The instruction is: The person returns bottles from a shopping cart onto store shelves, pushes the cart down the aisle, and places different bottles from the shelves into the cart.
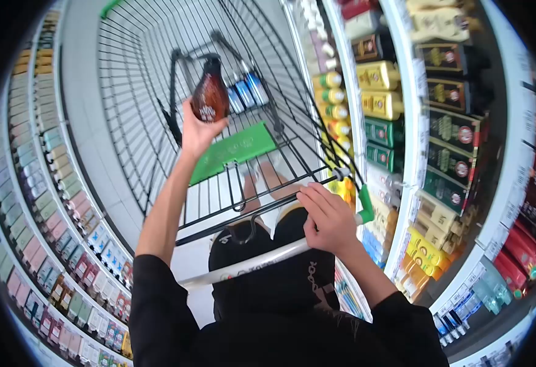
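Observation:
Wrapped round a brown bottle (210, 95) with a dark cap, my left hand (199, 129) is raised over the shopping cart (130, 61). The bottle is upright, above the green seat flap (234, 153). My right hand (329, 219) rests on the grey cart handle (268, 254) near its green right end, fingers together and bent over it. Several blue and white containers (248, 90) stand inside the cart, just right of the bottle.
Shelves of small boxes and bottles (48, 214) curve along the left. On the right, close to the cart, shelves hold yellow bottles (378, 105), dark boxes (448, 147) and red packages (519, 251). Pale floor tiles (84, 110) show left of the cart.

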Demonstrator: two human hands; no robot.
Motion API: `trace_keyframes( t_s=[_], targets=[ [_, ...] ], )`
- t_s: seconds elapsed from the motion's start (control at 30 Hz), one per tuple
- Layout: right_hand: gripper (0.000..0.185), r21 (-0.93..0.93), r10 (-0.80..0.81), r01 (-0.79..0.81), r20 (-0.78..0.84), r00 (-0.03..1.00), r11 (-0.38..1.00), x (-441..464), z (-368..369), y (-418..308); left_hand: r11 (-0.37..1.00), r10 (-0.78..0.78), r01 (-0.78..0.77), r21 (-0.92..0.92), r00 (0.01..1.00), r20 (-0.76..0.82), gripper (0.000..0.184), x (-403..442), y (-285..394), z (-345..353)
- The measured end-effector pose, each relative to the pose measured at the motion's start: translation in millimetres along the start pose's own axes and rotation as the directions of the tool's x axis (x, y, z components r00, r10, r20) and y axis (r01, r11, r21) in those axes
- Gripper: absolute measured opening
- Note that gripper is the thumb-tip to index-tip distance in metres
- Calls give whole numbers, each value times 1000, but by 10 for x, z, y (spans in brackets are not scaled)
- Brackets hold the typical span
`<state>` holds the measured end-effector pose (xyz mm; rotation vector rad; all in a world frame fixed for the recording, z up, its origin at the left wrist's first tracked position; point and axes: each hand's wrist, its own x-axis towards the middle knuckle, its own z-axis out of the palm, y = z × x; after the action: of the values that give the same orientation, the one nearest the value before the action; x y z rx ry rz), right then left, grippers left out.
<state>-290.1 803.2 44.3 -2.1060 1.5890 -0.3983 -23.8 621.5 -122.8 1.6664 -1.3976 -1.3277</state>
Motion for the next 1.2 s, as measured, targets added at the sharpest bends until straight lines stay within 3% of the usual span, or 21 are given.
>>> trace_keyframes(
  t_s=[0.17, 0.23, 0.3, 0.33, 0.5, 0.7, 0.77, 0.83, 0.93, 1.1, 1.17, 1.2],
  targets=[
    [48, -1, -77, 77, -123, 989, 997, 178, -4, -94, 978, 194, -202, -54, 972, -130, 96, -719, 1436, -528],
    [44, 35, -38, 41, -63, 997, 999, 280, -11, -102, 971, 216, -229, -73, 965, -149, 102, -1148, 1829, -715],
    [40, 17, -115, 120, -163, 980, 993, 394, 31, -99, 961, 212, -235, -148, 965, -154, 102, -1575, 2096, -796],
    [39, 21, -133, 140, -193, 972, 990, 424, 13, -110, 953, 180, -209, -218, 973, -147, 102, -1767, 2105, -785],
    [34, -71, -222, 211, -248, 943, 975, 604, 39, -94, 950, 220, -261, -173, 949, -224, 101, -2578, 2215, -749],
    [25, -224, -174, 89, -391, 904, 970, 458, 151, -332, 938, 183, -224, -266, 968, -169, 99, -3240, 2042, -769],
    [23, -163, -36, -24, -355, 934, 986, 270, 262, -386, 931, 173, -208, -299, 975, -140, 99, -3336, 1945, -781],
    [24, -125, -25, -21, -352, 936, 992, 284, 253, -392, 958, 230, -252, -140, 961, -151, 99, -3377, 1882, -789],
    [26, -47, 7, -23, -311, 950, 999, 297, 265, -374, 976, 150, -166, -143, 982, -118, 98, -3425, 1996, -737],
    [31, -11, 51, -56, -279, 959, 998, 339, 287, -336, 964, 221, -228, -134, 973, -61, 98, -3340, 2040, -632],
    [37, 181, 64, -11, -294, 954, 983, 305, 225, -324, 955, 267, -267, -133, 964, -18, 99, -3283, 2050, -587],
    [37, 187, 112, -53, -320, 941, 981, 240, 179, -314, 955, 256, -256, -152, 966, -20, 107, -3275, 2047, -578]
  ],
)
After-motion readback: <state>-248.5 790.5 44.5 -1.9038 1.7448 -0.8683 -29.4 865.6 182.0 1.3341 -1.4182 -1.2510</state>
